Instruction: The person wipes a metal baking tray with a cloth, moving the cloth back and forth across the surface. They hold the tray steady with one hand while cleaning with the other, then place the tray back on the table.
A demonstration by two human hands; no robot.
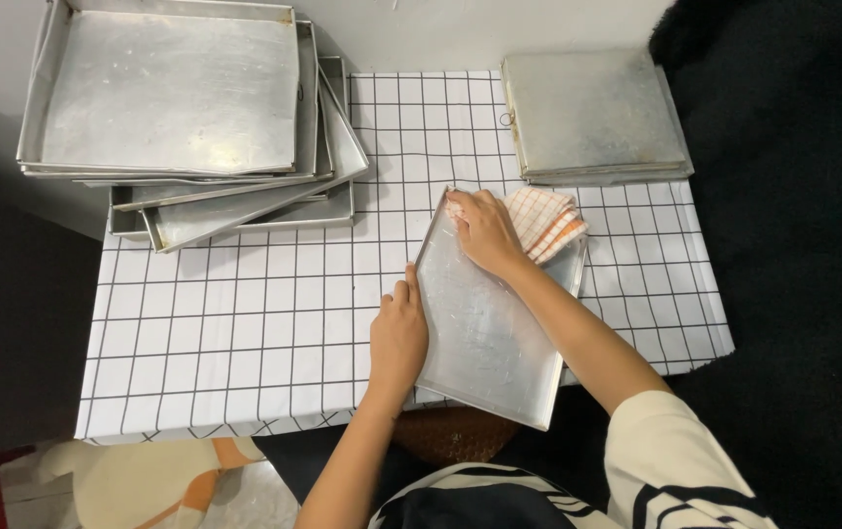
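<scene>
Left hand [398, 338] steadies tray [489, 333] edge | right hand [484, 233] presses cloth [546, 223]

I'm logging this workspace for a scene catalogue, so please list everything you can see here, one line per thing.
metal tray: one, silver, tilted at the table's near edge, under both hands
checked cloth: one, white and orange, on the tray's far end under the right hand
messy tray stack: several, silver, exact count unclear, far left of the table
neat tray stack: a few upside down, silver, far right
table cover: one, white with a black grid
left hand: one, gripping the tray's left rim
right hand: one, pressing the cloth onto the tray
</scene>
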